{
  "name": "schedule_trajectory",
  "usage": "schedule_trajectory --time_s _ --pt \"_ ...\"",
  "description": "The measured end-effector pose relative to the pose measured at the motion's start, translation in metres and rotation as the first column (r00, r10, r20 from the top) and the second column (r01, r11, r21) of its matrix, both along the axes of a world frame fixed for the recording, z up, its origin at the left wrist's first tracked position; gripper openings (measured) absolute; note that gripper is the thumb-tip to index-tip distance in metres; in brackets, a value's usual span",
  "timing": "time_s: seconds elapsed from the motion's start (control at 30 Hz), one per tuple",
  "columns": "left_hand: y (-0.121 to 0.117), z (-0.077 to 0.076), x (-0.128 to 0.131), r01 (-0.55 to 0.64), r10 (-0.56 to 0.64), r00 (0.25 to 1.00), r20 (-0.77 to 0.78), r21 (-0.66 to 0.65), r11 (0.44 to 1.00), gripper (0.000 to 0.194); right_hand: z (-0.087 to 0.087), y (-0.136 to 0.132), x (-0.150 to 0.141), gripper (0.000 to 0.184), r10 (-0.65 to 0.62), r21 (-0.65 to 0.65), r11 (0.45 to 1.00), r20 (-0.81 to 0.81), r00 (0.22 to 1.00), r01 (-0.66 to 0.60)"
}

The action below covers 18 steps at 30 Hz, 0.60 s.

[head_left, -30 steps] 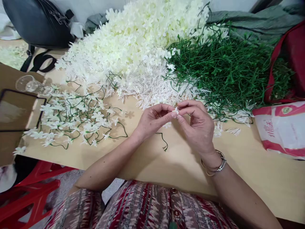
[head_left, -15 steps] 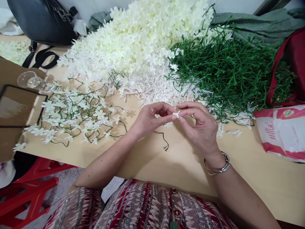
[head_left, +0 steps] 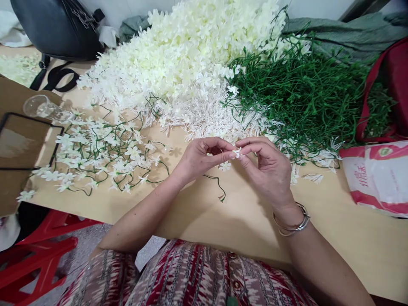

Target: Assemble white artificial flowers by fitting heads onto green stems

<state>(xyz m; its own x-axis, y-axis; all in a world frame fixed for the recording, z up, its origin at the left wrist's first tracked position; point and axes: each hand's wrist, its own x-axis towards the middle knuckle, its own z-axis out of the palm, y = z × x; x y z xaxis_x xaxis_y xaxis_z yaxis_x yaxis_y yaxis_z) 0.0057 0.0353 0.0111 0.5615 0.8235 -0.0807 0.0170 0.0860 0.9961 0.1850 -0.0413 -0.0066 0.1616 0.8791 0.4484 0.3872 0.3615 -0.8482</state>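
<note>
My left hand (head_left: 208,156) and my right hand (head_left: 263,163) meet over the middle of the table. Between their fingertips is a small white artificial flower (head_left: 236,153), pinched from both sides and partly hidden by the fingers. Below my left hand a thin green stem (head_left: 219,187) lies on the wood, its upper end hidden behind that hand. Just beyond my fingers spreads a heap of thin white plastic pieces (head_left: 207,110). To the left lie white flowers on green stems (head_left: 111,148), loosely tangled together.
Behind stands a large mound of white artificial flowers (head_left: 191,51), with a pile of green stems (head_left: 306,93) to its right. A pink and white packet (head_left: 379,176) and a red bag (head_left: 392,85) are at right. At left are a cardboard box (head_left: 19,148), clear plastic cup (head_left: 38,107) and black bag (head_left: 60,29).
Both hands stay nearly in place, with the fingertips shifting slightly around the white flower. The surrounding piles look the same.
</note>
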Motion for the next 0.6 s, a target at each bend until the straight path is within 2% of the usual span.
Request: schedule_trajectory --time_s 0.23,0.33,0.43,0.5,0.6 --pt "0.000 0.010 -0.006 0.057 -0.041 0.995 -0.095 0.179 0.982 0.030 0.009 -0.002 -0.002 0.011 -0.020 0.062 0.998 0.152 0.988 0.010" --pt "-0.001 0.014 -0.008 0.079 -0.031 0.988 -0.152 0.323 0.943 0.016 0.011 -0.002 -0.001 0.011 -0.019 0.059 0.998 0.164 0.986 0.009" --pt "-0.003 0.016 -0.009 0.111 -0.017 0.979 -0.205 0.455 0.884 0.010 0.012 -0.003 0.000 0.012 -0.016 0.081 0.997 0.255 0.967 -0.005" --pt "-0.004 0.017 -0.009 0.114 -0.011 0.977 -0.212 0.484 0.868 0.011 0.013 -0.004 0.000 0.013 -0.020 0.094 0.996 0.307 0.951 -0.009" --pt "-0.003 0.018 -0.009 0.100 -0.022 0.984 -0.176 0.446 0.890 0.012 0.015 -0.005 -0.001 0.014 -0.028 0.079 0.997 0.301 0.953 0.004"
